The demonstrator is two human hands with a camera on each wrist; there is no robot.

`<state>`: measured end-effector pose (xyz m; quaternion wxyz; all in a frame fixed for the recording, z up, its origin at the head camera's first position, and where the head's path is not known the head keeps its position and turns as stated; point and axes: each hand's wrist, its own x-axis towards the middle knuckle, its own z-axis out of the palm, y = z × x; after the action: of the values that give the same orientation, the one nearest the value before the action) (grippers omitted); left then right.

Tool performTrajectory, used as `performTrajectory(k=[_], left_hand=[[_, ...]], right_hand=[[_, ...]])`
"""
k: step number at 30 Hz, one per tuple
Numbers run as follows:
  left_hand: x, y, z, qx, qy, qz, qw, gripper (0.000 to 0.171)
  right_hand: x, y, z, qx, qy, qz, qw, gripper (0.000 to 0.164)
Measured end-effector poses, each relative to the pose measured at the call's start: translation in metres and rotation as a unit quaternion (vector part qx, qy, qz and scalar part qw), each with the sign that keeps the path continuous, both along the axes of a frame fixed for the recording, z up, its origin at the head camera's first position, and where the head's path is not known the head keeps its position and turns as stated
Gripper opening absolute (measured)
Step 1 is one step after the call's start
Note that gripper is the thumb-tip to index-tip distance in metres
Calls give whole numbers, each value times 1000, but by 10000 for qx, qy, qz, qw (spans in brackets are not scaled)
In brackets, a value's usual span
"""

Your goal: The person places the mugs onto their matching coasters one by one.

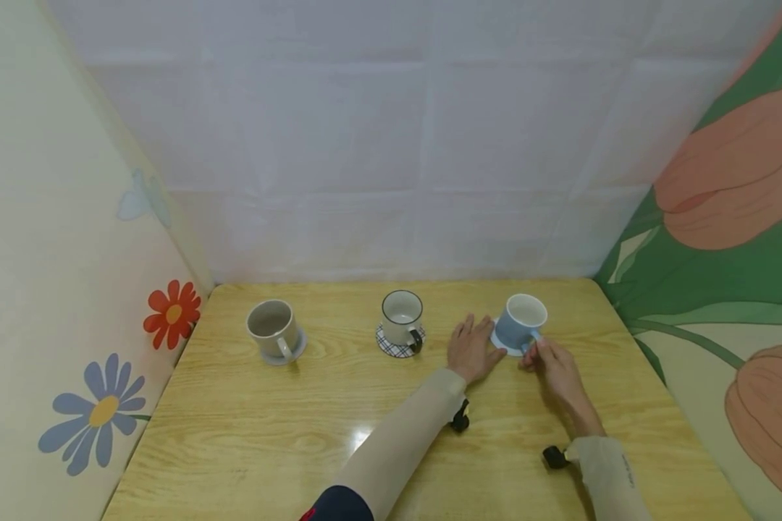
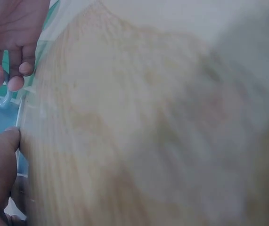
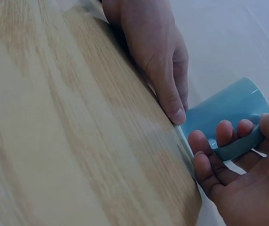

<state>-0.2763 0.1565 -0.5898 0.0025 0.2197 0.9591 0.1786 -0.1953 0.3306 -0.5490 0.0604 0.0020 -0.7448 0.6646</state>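
At the right of the table a light blue mug (image 1: 515, 329) stands on a pale round coaster (image 1: 499, 346). My right hand (image 1: 558, 367) holds the mug's handle, with fingers curled round it in the right wrist view. To the left of the mug, my left hand (image 1: 472, 351) lies palm down on the table with fingers extended. Its thumb (image 3: 173, 106) touches the coaster's edge close to the mug's base. The left wrist view catches part of the blue mug (image 2: 0, 115) between both hands; much of that frame is blurred tabletop.
A white mug with a dark rim (image 1: 401, 318) stands on a checked coaster (image 1: 391, 349) mid-table. Further left, a beige-grey mug (image 1: 275, 329) sits on a grey coaster (image 1: 302, 344). A white cloth wall (image 1: 391, 145) rises behind the wooden table (image 1: 267, 434).
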Motion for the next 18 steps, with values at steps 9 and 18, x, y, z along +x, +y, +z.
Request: performTrajectory(k=[9, 18], left_hand=[[1, 1, -10, 139, 83, -139, 9998, 70], [-3, -8, -4, -76, -25, -351, 9994, 66]], right_hand=[[4, 1, 0, -42, -280, -154, 9995, 49], [2, -3, 0, 68, -265, -153, 9995, 51]])
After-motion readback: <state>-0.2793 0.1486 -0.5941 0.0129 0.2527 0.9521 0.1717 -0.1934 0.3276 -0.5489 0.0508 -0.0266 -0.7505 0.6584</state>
